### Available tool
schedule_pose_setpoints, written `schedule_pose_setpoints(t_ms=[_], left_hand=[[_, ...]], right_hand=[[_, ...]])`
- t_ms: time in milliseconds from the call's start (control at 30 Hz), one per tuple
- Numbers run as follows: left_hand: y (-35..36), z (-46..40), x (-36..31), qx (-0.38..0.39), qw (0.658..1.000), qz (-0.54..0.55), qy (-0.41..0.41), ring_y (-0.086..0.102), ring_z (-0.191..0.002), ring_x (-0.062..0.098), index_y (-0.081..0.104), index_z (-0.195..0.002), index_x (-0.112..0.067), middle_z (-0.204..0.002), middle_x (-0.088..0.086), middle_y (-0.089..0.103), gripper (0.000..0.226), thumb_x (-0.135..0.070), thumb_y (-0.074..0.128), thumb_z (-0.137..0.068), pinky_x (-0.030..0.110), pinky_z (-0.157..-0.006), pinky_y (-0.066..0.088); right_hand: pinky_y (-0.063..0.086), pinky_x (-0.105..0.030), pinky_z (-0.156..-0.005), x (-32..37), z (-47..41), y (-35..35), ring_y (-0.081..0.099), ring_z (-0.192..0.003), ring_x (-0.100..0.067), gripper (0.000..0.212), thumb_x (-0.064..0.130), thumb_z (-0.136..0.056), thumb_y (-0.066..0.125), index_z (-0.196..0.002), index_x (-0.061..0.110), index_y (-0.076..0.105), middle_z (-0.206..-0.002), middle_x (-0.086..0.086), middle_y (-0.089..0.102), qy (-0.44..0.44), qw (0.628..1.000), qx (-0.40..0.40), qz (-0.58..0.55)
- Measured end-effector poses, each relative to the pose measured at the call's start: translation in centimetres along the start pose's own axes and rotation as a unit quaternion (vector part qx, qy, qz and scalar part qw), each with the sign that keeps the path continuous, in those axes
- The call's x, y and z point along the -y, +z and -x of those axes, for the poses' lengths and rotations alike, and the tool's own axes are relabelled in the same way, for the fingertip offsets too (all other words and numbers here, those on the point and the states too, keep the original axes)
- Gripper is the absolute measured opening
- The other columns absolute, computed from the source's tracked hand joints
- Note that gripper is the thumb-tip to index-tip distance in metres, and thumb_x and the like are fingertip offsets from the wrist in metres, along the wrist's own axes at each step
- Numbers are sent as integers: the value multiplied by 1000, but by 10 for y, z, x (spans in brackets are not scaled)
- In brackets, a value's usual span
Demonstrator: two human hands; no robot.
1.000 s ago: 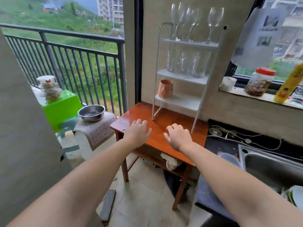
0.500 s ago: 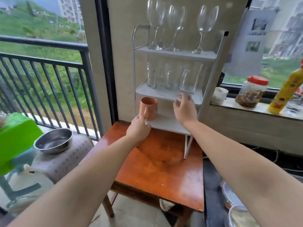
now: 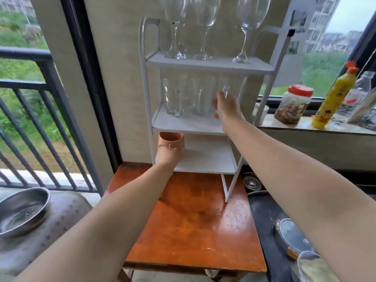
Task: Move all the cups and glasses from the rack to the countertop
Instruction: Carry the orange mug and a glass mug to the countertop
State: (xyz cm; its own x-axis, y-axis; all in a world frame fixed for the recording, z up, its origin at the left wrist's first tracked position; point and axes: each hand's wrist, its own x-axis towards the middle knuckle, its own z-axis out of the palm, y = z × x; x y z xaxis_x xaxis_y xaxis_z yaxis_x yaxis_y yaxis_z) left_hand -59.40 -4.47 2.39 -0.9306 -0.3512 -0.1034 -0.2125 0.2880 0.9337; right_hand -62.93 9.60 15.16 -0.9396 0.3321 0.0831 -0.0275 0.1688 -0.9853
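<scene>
A white three-tier rack (image 3: 205, 65) stands at the back of an orange wooden table (image 3: 195, 220). Three wine glasses (image 3: 205, 27) are on its top shelf. Clear tumblers (image 3: 183, 94) fill the middle shelf. My right hand (image 3: 225, 107) reaches onto that shelf, its fingers and thumb wrapped round the rightmost clear glass (image 3: 234, 84). On the bottom shelf's left end sits an orange cup (image 3: 172, 139), and my left hand (image 3: 166, 159) grips it from the front and below.
A dark countertop (image 3: 264, 216) runs to the right of the table, with a mesh strainer (image 3: 291, 235) on it. A red-lidded jar (image 3: 293, 104) and a yellow bottle (image 3: 333, 98) stand on the window ledge. A steel bowl (image 3: 22, 210) rests at the left by the railing.
Both hands rose from the tabletop to the rack. The left hand closed round the orange cup and the right hand went up to the rightmost clear glass; the view moved closer.
</scene>
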Motion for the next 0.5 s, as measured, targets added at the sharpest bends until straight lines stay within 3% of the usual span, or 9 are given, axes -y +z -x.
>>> schedule_pose_setpoints(t_ms=[67,133,333,500], left_hand=[[-2,-3,5,10,996,67,-54,58,-111,27,45,-134,-8,-125,10,58,46,-27,51,-93,36,-94,51],[-5,-7,11,4,990,114,-80,56,-116,33,46,-133,-3,-128,15,58,43,-18,52,-93,43,-99,49],[-6,-6,12,-15,982,172,-82,52,-121,33,42,-134,-8,-132,14,55,38,-23,43,-99,43,-103,45],[-5,3,9,0,984,162,-70,55,-116,30,44,-127,-9,-129,12,56,33,-28,39,-100,39,-92,46]], right_hand=[[47,-37,-73,5,2,0,51,-60,-15,31,27,-96,40,-72,16,56,-67,-1,57,14,1000,4,-27],[44,-34,-62,6,2,-2,44,-53,-13,38,27,-97,42,-61,17,46,-60,0,48,26,998,4,-50],[45,-25,-51,8,10,-13,40,-63,-12,31,43,-97,41,-86,15,50,-72,0,39,45,997,-4,-59],[45,-26,-54,6,30,-18,39,-64,-13,33,42,-98,41,-83,15,52,-70,-1,36,37,997,5,-65]])
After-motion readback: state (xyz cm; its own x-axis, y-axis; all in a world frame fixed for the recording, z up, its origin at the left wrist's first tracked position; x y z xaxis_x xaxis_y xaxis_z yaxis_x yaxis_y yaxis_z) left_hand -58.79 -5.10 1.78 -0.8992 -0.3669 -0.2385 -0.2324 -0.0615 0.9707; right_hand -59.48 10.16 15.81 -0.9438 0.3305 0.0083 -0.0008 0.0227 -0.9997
